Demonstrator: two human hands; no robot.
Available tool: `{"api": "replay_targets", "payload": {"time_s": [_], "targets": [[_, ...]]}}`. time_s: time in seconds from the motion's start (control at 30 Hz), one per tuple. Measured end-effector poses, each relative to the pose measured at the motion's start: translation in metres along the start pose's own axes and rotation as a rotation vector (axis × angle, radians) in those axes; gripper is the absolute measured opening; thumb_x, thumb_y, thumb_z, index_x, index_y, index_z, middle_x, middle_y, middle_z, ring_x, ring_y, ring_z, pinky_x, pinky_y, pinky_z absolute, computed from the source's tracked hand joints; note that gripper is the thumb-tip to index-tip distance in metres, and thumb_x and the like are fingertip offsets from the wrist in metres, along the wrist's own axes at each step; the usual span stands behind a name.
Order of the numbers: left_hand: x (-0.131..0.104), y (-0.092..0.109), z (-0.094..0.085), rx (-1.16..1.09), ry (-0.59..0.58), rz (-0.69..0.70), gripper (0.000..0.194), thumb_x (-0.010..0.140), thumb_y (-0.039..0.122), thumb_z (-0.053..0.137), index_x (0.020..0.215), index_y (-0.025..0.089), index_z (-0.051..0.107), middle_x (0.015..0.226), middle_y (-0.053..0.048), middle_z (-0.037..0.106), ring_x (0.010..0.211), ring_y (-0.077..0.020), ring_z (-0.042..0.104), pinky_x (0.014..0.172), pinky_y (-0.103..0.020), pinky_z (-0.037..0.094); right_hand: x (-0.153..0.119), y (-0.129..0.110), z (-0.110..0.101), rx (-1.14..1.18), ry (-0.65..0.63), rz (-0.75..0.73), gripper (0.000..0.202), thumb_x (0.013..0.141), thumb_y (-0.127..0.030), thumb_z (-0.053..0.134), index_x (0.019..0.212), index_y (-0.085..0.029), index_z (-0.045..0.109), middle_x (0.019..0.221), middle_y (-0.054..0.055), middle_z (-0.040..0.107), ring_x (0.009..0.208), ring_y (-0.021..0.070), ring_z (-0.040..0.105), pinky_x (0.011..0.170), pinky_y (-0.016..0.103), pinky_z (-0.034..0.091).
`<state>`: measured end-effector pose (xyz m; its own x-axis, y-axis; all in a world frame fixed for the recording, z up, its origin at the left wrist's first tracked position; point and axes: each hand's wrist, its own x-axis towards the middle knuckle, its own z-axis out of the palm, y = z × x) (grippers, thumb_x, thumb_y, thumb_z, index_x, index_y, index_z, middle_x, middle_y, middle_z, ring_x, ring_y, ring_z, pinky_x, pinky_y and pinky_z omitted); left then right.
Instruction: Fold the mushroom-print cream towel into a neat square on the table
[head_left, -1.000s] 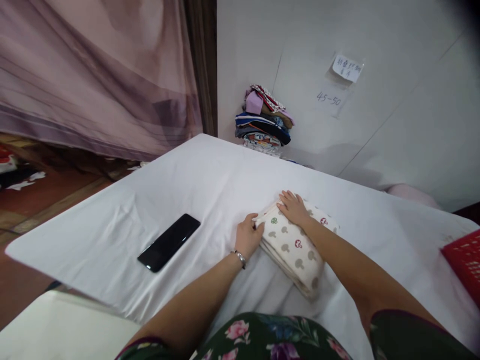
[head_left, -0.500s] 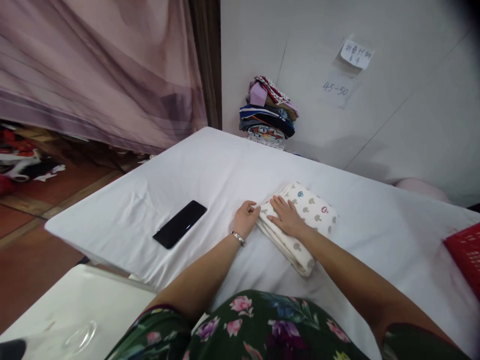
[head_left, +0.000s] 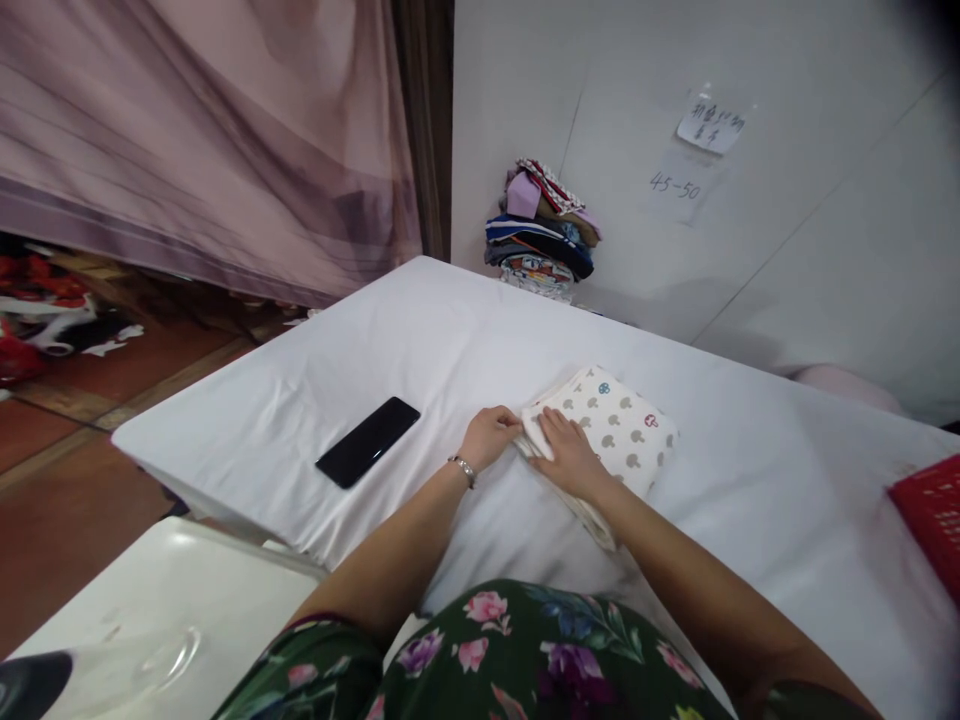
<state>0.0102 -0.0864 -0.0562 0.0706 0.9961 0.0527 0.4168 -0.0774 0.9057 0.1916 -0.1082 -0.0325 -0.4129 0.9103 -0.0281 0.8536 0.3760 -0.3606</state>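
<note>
A folded white cloth (head_left: pixel 626 425) printed with grey mushrooms, plus a blue and a red one, lies on the white-covered table before me. At its left corner my left hand (head_left: pixel 491 437) pinches the layered edge between thumb and fingers. My right hand (head_left: pixel 571 458) lies over the near left part of the cloth, its fingers on a turned-up plain white portion and its thumb at the edge. The lower layers stick out under my right wrist. Part of the cloth is hidden behind that hand and forearm.
A black phone (head_left: pixel 368 441) lies left of my left hand. Folded clothes (head_left: pixel 541 228) are stacked by the wall at the far edge of the white-covered table (head_left: pixel 450 320). A red object (head_left: pixel 930 520) sits at the right edge, and a white stool-like surface (head_left: pixel 225 585) stands lower left.
My left hand has closed on the cloth's corner. My right hand has shifted slightly, and the near printed layer is now turned up, showing plain white. The view has moved a little.
</note>
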Motion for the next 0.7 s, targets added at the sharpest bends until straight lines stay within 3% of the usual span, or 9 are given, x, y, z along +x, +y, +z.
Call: {"api": "replay_targets", "payload": {"time_s": [0.23,0.37,0.57,0.7], "targets": [[-0.007,0.010,0.006,0.296,0.011,0.166,0.018,0.073,0.037,0.063,0.068,0.021,0.067,0.074,-0.004,0.062,0.082,-0.0191,0.053,0.077,-0.031,0.040,0.000,0.012,-0.003,0.530,0.181,0.165,0.047,0.083,-0.032,0.042,0.129,-0.027,0.049,0.134,0.000,0.049,0.125,0.0199,0.043,0.107,0.041,0.031],[-0.014,0.018,0.018,0.397,0.073,0.135,0.026,0.072,0.047,0.063,0.070,0.021,0.067,0.081,-0.005,0.059,0.088,-0.0225,0.051,0.078,-0.034,0.038,-0.001,0.010,-0.003,0.596,0.224,0.195,0.045,0.081,-0.035,0.047,0.125,-0.028,0.053,0.131,-0.002,0.052,0.123,0.0217,0.046,0.106,0.042,0.033],[-0.010,0.013,0.030,0.276,0.149,0.068,0.010,0.070,0.028,0.064,0.063,0.020,0.062,0.089,-0.003,0.061,0.093,-0.0206,0.051,0.082,-0.035,0.038,-0.002,0.009,0.002,0.603,0.241,0.187,0.045,0.083,-0.042,0.046,0.126,-0.029,0.052,0.131,-0.002,0.052,0.122,0.0214,0.047,0.105,0.041,0.036],[-0.004,0.007,0.030,0.148,0.178,0.026,0.013,0.067,0.021,0.062,0.056,0.019,0.059,0.089,-0.003,0.062,0.092,-0.0185,0.053,0.085,-0.033,0.040,-0.002,0.007,0.003,0.564,0.240,0.182,0.045,0.085,-0.042,0.044,0.127,-0.027,0.051,0.131,-0.001,0.052,0.123,0.0211,0.046,0.106,0.040,0.034]]}}
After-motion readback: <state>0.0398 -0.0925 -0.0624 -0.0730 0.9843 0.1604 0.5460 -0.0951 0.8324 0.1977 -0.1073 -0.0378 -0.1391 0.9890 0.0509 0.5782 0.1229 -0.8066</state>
